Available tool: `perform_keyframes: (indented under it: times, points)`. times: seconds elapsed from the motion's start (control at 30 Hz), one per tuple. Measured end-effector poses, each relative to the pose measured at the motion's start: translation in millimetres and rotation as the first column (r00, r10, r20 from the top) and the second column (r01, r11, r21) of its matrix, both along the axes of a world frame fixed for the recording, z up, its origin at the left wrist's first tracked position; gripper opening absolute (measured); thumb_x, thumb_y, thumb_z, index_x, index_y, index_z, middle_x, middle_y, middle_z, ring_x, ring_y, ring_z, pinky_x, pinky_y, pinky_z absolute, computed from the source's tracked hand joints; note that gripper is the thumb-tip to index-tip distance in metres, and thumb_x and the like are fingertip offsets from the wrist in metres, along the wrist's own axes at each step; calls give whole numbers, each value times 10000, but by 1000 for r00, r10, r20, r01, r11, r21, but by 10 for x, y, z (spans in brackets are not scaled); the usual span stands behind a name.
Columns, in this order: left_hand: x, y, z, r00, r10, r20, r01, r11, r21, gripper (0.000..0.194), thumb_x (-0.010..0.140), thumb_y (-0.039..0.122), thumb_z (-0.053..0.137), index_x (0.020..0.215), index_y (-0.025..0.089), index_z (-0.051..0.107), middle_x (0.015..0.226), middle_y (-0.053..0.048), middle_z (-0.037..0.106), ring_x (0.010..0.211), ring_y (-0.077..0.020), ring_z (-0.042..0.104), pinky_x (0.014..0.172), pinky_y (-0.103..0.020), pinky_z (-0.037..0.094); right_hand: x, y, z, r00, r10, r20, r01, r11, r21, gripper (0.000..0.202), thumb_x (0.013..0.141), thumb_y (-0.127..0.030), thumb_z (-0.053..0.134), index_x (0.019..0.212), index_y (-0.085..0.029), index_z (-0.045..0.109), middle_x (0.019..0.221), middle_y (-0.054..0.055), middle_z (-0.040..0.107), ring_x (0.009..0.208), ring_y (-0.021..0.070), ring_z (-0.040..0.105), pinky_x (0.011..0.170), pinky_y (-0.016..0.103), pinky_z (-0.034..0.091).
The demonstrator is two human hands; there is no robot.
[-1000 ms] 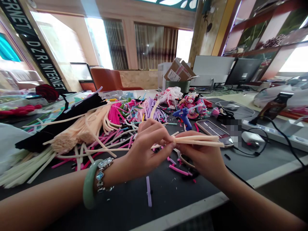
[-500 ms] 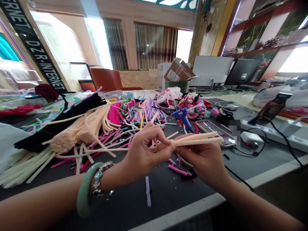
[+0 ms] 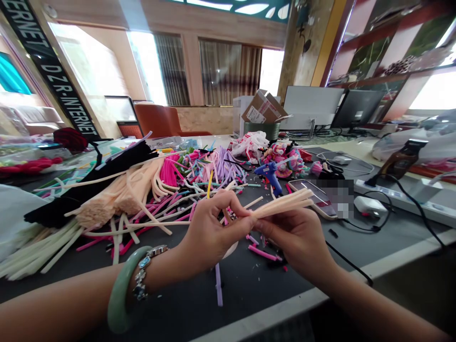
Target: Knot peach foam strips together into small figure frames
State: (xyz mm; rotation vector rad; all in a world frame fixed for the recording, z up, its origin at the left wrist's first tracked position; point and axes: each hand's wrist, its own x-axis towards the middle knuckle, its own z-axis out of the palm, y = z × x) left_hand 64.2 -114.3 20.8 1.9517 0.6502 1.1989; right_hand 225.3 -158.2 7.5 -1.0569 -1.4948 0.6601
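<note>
Between my two hands is a small bunch of cream pipe cleaners (image 3: 285,203), their fuzzy lengths fanning out to the right. My left hand (image 3: 215,225) pinches the bunch at its gathered end, thumb against forefinger. Close beside that pinch, my right hand (image 3: 297,235) is closed on the same bunch from below, its thumb near the left fingertips. Some of the bunch is hidden behind the fingers. Below my left hand, a lilac pipe cleaner piece (image 3: 218,285) lies on the dark table. Pink offcuts (image 3: 262,252) lie under the hands.
Thick bundles of peach pipe cleaners (image 3: 121,192) and a black bundle (image 3: 89,183) lie left, with a lilac heap (image 3: 226,164) behind. A blue glue gun (image 3: 270,175) rests near a phone (image 3: 320,199). A power strip (image 3: 384,190) with cables runs along the right.
The free ends of the cream bunch have shifted slightly left and spread into a fuller fan. Both hands stay pinched together, moved only a little.
</note>
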Motion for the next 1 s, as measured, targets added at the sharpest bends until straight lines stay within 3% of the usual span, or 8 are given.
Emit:
perform_keyframes:
  times: [0.33, 0.57, 0.73, 1.0]
  points:
    - [2, 22, -12, 1000, -2, 8, 3, 994, -106, 163, 763, 265, 646, 663, 172, 559, 668, 6, 554, 688, -132, 482, 671, -274, 365, -8, 10, 0, 994, 34, -103, -41, 997, -66, 168, 688, -307, 729, 745, -153, 693, 601, 11, 641, 509, 103, 539, 441, 206, 405]
    - [16, 59, -43, 1000, 25, -18, -28, 976, -214, 181, 773, 306, 624, 685, 166, 550, 595, 37, 490, 535, -80, 377, 520, -221, 293, 4, 76, -15, 984, 73, -164, -96, 987, -131, 191, 653, -322, 755, 722, -163, 675, 663, 15, 671, 581, 116, 585, 485, 201, 437]
    - [7, 89, -29, 999, 36, -24, -41, 956, -290, 213, 758, 356, 647, 724, 169, 553, 625, 34, 499, 543, -75, 396, 505, -211, 295, 45, 124, -32, 985, 103, -137, -124, 980, -156, 189, 669, -302, 743, 784, -168, 676, 671, -3, 657, 574, 96, 569, 498, 193, 432]
    - [41, 113, -18, 968, 53, 246, 67, 886, -459, 147, 744, 255, 658, 753, 162, 544, 685, 33, 563, 639, -68, 517, 583, -174, 390, 71, 163, -24, 993, 30, -113, -50, 983, -176, 243, 711, -377, 699, 824, -163, 666, 709, 18, 655, 613, 114, 579, 530, 218, 465]
